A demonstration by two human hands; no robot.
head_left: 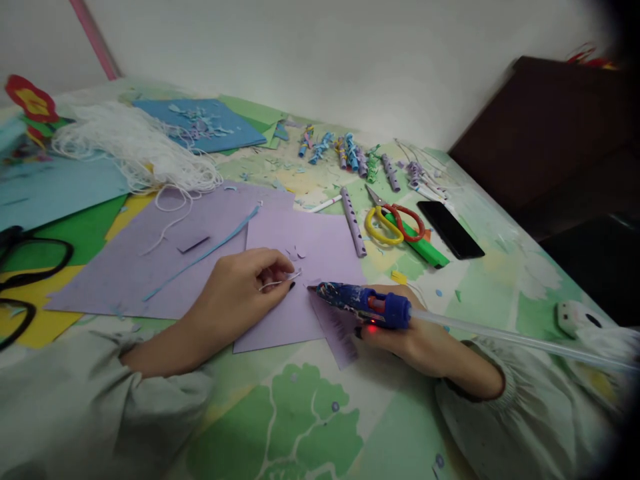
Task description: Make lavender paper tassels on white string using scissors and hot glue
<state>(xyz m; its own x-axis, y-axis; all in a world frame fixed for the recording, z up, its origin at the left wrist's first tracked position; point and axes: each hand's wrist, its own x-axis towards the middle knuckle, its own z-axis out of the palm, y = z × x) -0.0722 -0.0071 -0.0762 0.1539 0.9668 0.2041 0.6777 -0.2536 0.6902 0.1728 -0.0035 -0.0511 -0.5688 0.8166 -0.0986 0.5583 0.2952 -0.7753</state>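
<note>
My left hand rests over a lilac paper sheet, thumb and finger pinched on a thin white string. A tiny pale bit sits at the string's end. Wrapped in my right hand is a blue hot glue gun, its red light glowing. A long clear glue stick runs out of its back. The gun's dark nozzle points left, a short gap from the pinched string. Beneath the gun lies a purple paper strip with fine cuts. Small lilac scraps lie beyond my left fingertips.
Scissors lie on a green cutter beside a phone. Rolled paper tubes and a dotted lilac tube lie further back. White string is heaped at left, near glasses. A power strip is at right.
</note>
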